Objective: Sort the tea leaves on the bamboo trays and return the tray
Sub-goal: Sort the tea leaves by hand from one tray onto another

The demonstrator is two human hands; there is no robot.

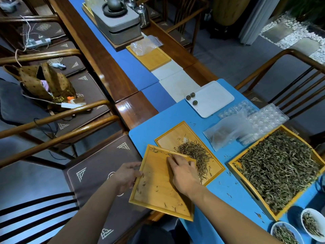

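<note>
The left hand (127,175) grips the left rim of a nearly bare bamboo tray (158,189), thumb on top and fingers curled under, holding it tilted so its far edge overlaps a second tray (177,132) lying flat on the blue mat (168,120). The right hand (182,171) rests on the held tray with fingers fairly straight and together, their tips at the pile of tea leaves (195,152) in the second tray, though whether they pinch any leaf I cannot tell. A large tray (249,187) heaped with leaves sits to the right, apart, with two white bowls (311,224) of leaves near its front corner.
</note>
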